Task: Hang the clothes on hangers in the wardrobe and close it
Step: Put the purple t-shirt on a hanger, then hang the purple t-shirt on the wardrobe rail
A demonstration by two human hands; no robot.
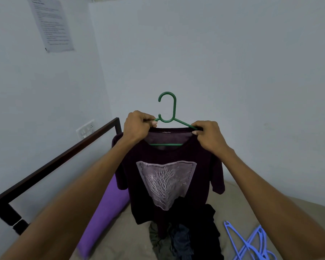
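— Fabric of a deep plum colour is seen at the centre: a short-sleeved T-shirt (169, 184) is held up in front of the pale wall (233, 62), above the bed (251, 212). How is it marked?

— A pale pink, roughly triangular print is carried on the chest, with a white branching tree figure inside it. The shirt is already threaded onto a green hanger (167, 109), whose hook stands upright above the collar and whose lower bar is seen through the neck opening.

— And how is it gripped?

— The left shoulder of hanger and shirt is pinched by the left hand (137, 126), fingers curled tight. The right shoulder is pinched in the same way by the right hand (208, 136).

— What is found below?

— The hem is hung down to a heap of dark clothes (188, 239) on the beige bedding. Blue hangers (251, 243) are laid just to the right of the heap, and a purple bolster (105, 212) is set to the left, beside the dark bed frame (51, 164).
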